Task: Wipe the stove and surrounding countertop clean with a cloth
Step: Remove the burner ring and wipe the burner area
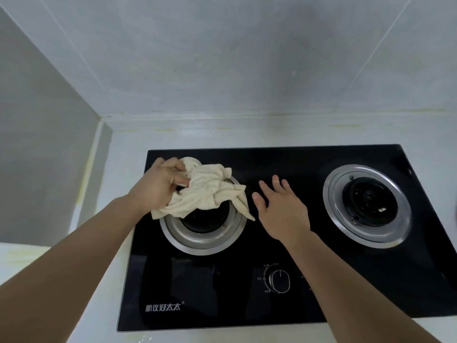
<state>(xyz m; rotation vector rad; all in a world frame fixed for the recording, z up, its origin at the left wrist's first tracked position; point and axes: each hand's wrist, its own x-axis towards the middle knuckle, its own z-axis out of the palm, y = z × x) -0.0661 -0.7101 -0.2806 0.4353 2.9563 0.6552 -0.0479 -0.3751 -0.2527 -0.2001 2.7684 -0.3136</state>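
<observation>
While the left hand [162, 185] bunched the cloth [210, 191], the right hand [280, 210] hovered spread beside it.

Curled fingers gripped one end of the cloth, so the loose folds trailed rightward from that hand and draped over the far rim of the left burner [202, 226]; probably it was being gathered for a wipe of the stove [284, 243]. Just beyond the cloth's tip, the right hand lay flat and empty, fingers apart, seemingly ready to steady or rearrange it. Whether it touched the glass could not be told.
</observation>
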